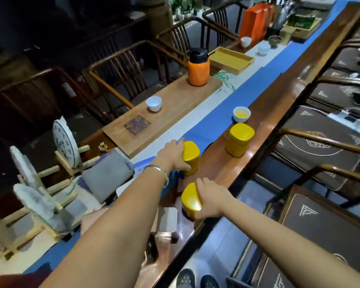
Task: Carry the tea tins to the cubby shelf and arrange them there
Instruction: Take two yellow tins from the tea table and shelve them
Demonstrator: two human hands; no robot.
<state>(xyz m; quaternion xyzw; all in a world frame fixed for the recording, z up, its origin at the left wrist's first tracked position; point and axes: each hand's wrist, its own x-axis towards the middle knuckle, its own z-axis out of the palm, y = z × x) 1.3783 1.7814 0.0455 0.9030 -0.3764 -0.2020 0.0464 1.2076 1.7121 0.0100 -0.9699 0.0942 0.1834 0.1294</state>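
Three yellow tea tins stand on a long wooden table (264,129). My left hand (173,155) grips the middle tin (192,156) from its left side, thumb low on the front. Closer to me, my right hand (209,199) wraps around the nearest tin (190,201) from the right. A third tin (239,139) stands untouched farther along the table, beside a white cup of yellow tea (241,114). No cubby shelf is in view.
A wooden tea board (164,119) carries an orange flask (198,68) and a white cup (153,103). Tea cakes on wooden stands (64,142) sit at left, next to a grey cushion (106,175). Chairs line both sides; a silver tin (167,219) lies near me.
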